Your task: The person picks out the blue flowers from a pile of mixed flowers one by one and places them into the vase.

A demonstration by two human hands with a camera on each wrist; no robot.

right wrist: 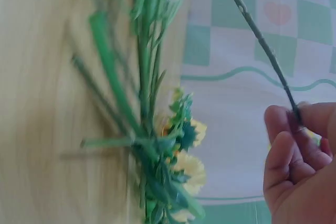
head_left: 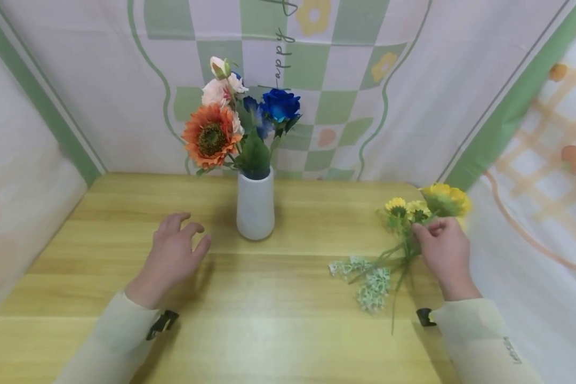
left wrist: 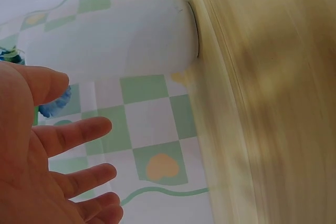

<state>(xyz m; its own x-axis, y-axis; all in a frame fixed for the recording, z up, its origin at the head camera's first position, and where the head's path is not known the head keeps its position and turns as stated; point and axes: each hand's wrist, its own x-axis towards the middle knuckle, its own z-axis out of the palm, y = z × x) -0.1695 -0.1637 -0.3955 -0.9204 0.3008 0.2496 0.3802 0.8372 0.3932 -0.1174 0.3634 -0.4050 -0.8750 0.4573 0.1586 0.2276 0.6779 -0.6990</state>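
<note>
My right hand (head_left: 444,256) pinches a thin dark green flower stem (right wrist: 262,43) between thumb and fingertips, over the right side of the table. A large yellow flower (head_left: 446,201) shows just beyond that hand, slightly blurred. Beside and below the fingers lie smaller yellow flowers (head_left: 396,207) and pale green sprigs (head_left: 374,288), their stems crossing. My left hand (head_left: 173,258), holding nothing, hovers left of a white vase (head_left: 255,205) with fingers spread and slightly bent. In the vase stand an orange sunflower (head_left: 212,137), a blue rose (head_left: 280,105) and pale pink flowers (head_left: 216,92).
The wooden table (head_left: 269,330) reaches back to a hanging green-and-white checked cloth (head_left: 312,69). More printed cloth (head_left: 547,197) hangs along the right side, and a pale cloth (head_left: 24,160) along the left. The vase stands near the table's back edge.
</note>
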